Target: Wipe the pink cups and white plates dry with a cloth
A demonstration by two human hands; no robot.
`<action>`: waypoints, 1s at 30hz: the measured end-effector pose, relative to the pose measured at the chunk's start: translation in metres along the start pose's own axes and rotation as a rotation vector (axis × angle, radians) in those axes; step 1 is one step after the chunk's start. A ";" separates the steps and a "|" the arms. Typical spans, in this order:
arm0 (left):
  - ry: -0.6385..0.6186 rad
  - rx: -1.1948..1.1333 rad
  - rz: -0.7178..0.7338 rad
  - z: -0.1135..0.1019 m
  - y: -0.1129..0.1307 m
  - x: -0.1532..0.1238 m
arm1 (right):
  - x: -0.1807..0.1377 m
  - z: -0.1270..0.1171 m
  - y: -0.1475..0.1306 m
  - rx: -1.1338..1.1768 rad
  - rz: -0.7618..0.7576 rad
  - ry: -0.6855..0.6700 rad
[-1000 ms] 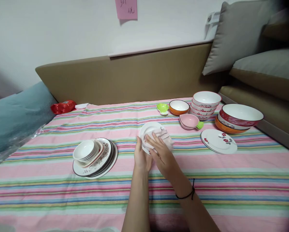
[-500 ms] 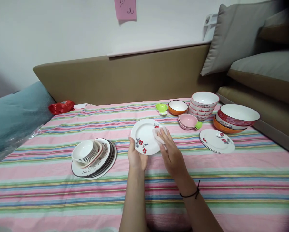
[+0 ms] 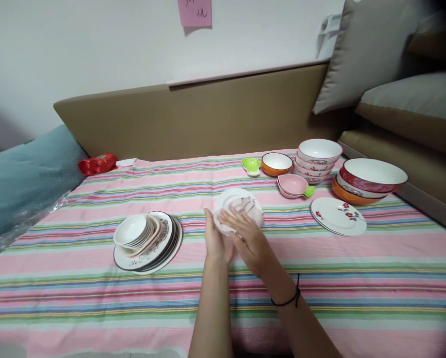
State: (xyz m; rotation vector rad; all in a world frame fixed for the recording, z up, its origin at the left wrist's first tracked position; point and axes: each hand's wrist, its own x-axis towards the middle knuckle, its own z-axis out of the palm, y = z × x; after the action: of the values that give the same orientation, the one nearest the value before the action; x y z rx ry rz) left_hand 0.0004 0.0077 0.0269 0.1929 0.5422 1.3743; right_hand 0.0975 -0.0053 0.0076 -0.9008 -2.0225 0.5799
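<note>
A white plate is raised above the striped cloth, its face tilted toward me. My left hand grips the plate's lower left edge, thumb up along the rim. Across the plate's face my right hand presses a thin whitish cloth or tissue, fingers laid together over it. Cloth and fingers cover most of the plate's middle and right side, so its flower print is largely hidden. To the right, a small stack of flowered plates lies on the striped cloth.
Left stands a stack of dark-rimmed plates topped by small bowls. Behind the flowered plates are pink dishes, a green dish, an orange bowl, stacked red-rimmed bowls and large bowls. Cushions border the right.
My right hand and the wiping cloth have moved left and down across the plate, covering its middle. The plate has shifted slightly right and its tilt has changed.
</note>
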 end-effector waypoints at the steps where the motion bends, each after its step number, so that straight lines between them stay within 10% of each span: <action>1: 0.044 -0.013 0.024 -0.002 0.006 0.001 | -0.001 0.000 -0.003 0.006 -0.019 -0.030; 8: 0.225 -0.071 0.281 -0.005 0.030 0.006 | -0.006 0.005 0.001 -0.153 0.085 0.103; 15: -0.082 0.171 0.026 -0.006 0.006 0.003 | 0.005 0.010 0.027 -0.209 0.267 0.369; 19: -0.178 0.185 -0.049 -0.005 -0.003 0.001 | -0.001 0.005 0.023 -0.170 0.129 0.194; 24: 0.001 0.010 -0.010 -0.002 0.007 0.006 | -0.010 0.001 0.009 -0.122 -0.015 -0.065; 30: 0.120 0.014 0.129 -0.003 0.018 0.009 | -0.010 0.005 0.023 -0.289 0.087 0.065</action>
State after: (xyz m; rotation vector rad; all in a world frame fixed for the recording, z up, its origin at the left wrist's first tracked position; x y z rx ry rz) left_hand -0.0156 0.0190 0.0297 0.1596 0.6490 1.5151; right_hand 0.1064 0.0010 -0.0158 -1.1679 -2.0474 0.3037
